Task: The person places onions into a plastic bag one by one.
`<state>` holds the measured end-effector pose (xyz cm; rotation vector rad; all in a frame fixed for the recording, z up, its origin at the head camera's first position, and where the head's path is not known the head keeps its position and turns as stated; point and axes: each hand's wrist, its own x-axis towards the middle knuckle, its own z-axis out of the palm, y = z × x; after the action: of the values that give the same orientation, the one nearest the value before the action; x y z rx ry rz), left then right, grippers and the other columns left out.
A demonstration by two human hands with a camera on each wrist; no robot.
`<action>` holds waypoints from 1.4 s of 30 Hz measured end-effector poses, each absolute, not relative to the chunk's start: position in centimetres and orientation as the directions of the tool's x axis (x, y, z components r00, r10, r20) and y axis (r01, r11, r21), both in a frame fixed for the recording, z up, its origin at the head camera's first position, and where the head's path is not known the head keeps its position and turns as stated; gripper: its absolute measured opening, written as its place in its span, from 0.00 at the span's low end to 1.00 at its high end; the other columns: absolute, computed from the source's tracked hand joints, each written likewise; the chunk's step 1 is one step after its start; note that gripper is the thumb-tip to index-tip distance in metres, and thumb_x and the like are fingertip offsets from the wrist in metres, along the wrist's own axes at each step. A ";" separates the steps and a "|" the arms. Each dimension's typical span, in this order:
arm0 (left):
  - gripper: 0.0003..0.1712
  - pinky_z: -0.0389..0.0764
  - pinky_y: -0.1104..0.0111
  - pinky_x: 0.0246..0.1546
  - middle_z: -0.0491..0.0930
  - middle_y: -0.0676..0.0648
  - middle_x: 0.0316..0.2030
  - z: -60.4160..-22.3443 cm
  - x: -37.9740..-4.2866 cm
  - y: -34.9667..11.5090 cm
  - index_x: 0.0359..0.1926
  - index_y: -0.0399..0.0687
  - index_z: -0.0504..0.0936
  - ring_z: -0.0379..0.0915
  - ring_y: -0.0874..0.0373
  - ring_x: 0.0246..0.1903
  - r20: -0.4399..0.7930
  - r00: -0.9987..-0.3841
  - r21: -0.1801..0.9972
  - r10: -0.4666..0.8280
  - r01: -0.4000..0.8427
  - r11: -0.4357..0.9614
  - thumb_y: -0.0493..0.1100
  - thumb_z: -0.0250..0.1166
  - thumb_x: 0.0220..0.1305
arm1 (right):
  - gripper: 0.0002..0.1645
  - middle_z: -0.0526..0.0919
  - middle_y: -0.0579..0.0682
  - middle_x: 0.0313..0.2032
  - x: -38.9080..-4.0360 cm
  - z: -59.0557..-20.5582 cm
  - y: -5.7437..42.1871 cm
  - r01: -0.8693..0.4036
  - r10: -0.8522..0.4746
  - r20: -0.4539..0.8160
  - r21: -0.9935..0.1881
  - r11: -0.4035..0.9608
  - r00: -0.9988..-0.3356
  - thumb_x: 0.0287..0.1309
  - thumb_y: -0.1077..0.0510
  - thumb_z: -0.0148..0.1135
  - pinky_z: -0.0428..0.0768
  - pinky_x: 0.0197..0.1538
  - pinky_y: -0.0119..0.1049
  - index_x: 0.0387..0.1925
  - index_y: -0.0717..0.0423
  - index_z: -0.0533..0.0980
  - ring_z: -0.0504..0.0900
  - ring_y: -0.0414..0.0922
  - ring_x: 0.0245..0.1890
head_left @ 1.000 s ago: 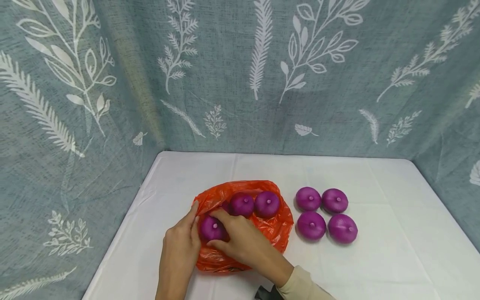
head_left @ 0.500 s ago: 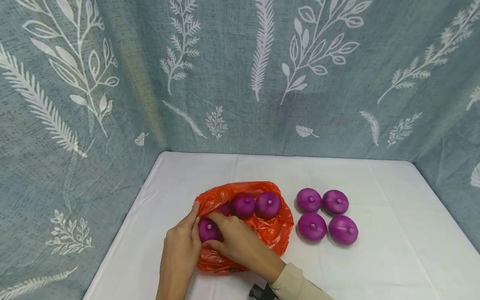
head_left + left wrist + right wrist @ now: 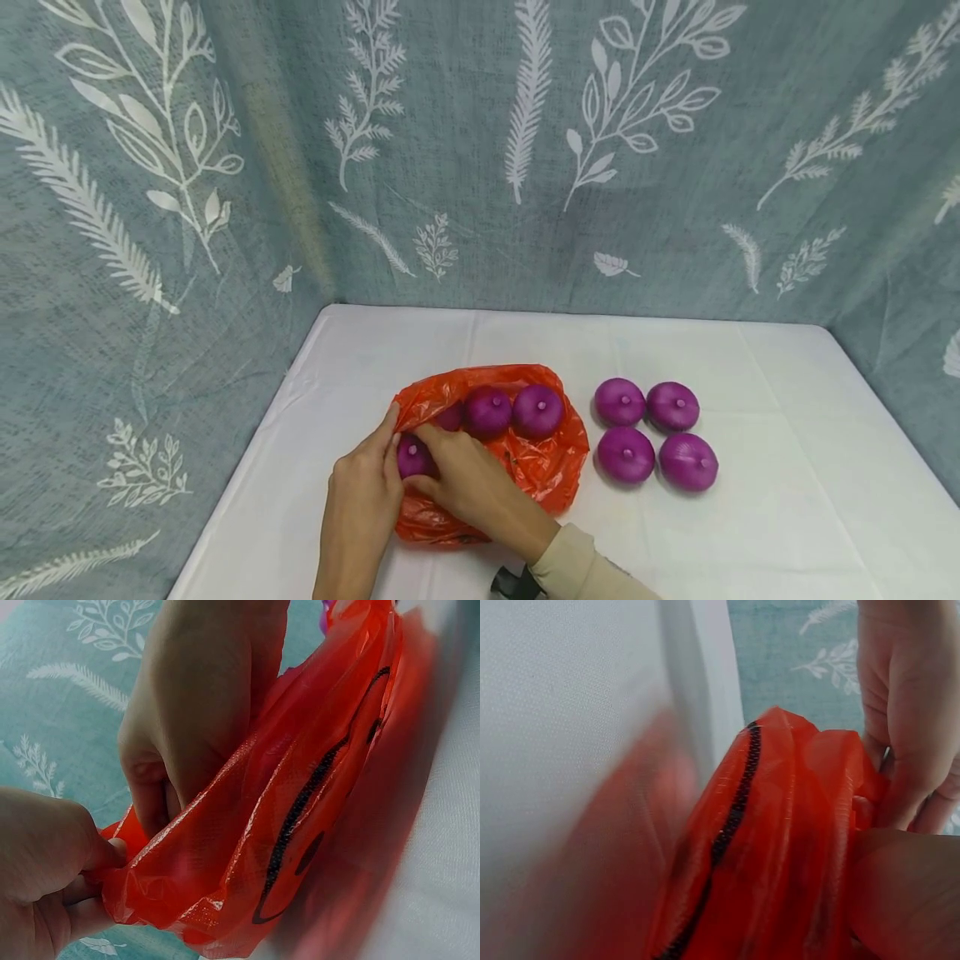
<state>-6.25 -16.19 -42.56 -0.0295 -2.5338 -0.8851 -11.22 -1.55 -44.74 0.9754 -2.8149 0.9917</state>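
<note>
An orange-red plastic bag (image 3: 540, 475) lies with its mouth spread on the white table. Its rim is pinched at the left by my left hand (image 3: 360, 492); the left wrist view shows thumb and fingers on the plastic. Inside the bag, my right hand (image 3: 472, 479) has thumb and fingers curled round a purple onion (image 3: 412, 454) near the left rim. Two more purple onions, one in the middle (image 3: 487, 410) and one on the right (image 3: 537, 409), sit at the back of the bag. Another onion (image 3: 450, 417) shows partly behind the right hand. In the right wrist view, the bag hides the held onion.
Several purple onions (image 3: 626, 454) stand grouped on the table (image 3: 787, 433) right of the bag. A grey-green patterned curtain (image 3: 465, 150) hangs behind and at the sides. A black device (image 3: 517, 581) sits at the right wrist.
My right hand has shifted slightly left inside the bag, carrying the onion towards the left rim. My left hand keeps its pinch on the bag. The onions outside stay put.
</note>
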 end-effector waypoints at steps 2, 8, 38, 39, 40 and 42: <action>0.27 0.88 0.48 0.47 0.84 0.34 0.58 -42.6 -6.2 -16.2 0.71 0.37 0.77 0.86 0.39 0.52 0.424 -0.897 0.585 -0.124 0.166 0.794 0.28 0.64 0.73 | 0.32 0.90 0.47 0.49 -11.2 -44.9 -1.6 -0.556 -0.558 0.195 -0.571 0.604 -0.806 0.63 0.49 0.77 0.87 0.53 0.33 0.65 0.49 0.76 0.89 0.37 0.47; 0.27 0.88 0.47 0.47 0.84 0.34 0.58 -42.7 -6.2 -16.3 0.71 0.37 0.77 0.87 0.38 0.51 0.426 -0.896 0.583 -0.127 0.164 0.796 0.28 0.64 0.73 | 0.33 0.89 0.47 0.53 -11.3 -45.2 -1.9 -0.574 -0.560 0.217 -0.551 0.605 -0.799 0.63 0.49 0.76 0.86 0.57 0.35 0.67 0.48 0.76 0.88 0.38 0.51; 0.27 0.87 0.47 0.49 0.84 0.34 0.58 -42.7 -6.1 -16.1 0.71 0.38 0.78 0.86 0.37 0.53 0.417 -0.898 0.591 -0.142 0.150 0.792 0.28 0.64 0.72 | 0.34 0.90 0.48 0.53 -10.4 -44.2 0.2 -0.582 -0.539 0.244 -0.494 0.646 -0.806 0.64 0.49 0.76 0.88 0.51 0.35 0.69 0.47 0.76 0.90 0.42 0.49; 0.27 0.87 0.47 0.49 0.84 0.34 0.59 -42.7 -6.2 -16.1 0.71 0.38 0.78 0.85 0.38 0.53 0.418 -0.897 0.591 -0.142 0.150 0.793 0.28 0.65 0.72 | 0.34 0.89 0.48 0.55 -10.4 -44.0 0.5 -0.579 -0.539 0.241 -0.498 0.646 -0.807 0.64 0.49 0.76 0.88 0.52 0.35 0.69 0.48 0.76 0.90 0.42 0.51; 0.27 0.87 0.47 0.49 0.84 0.34 0.58 -42.7 -6.2 -16.1 0.71 0.37 0.78 0.86 0.38 0.53 0.421 -0.896 0.589 -0.141 0.152 0.794 0.28 0.65 0.72 | 0.34 0.88 0.49 0.58 -10.3 -43.7 0.7 -0.577 -0.538 0.240 -0.503 0.643 -0.808 0.64 0.49 0.76 0.87 0.53 0.35 0.69 0.49 0.76 0.89 0.42 0.52; 0.27 0.87 0.47 0.48 0.84 0.34 0.58 -42.7 -6.2 -16.1 0.70 0.37 0.78 0.86 0.38 0.53 0.427 -0.893 0.588 -0.141 0.156 0.793 0.28 0.65 0.72 | 0.34 0.85 0.51 0.64 -10.2 -43.2 1.2 -0.577 -0.537 0.245 -0.514 0.634 -0.808 0.64 0.50 0.76 0.86 0.54 0.34 0.69 0.50 0.76 0.88 0.44 0.56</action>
<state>-6.21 -16.05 -42.67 -0.0110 -2.5250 -0.8838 -10.19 1.21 -43.17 0.9479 -2.7771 0.9116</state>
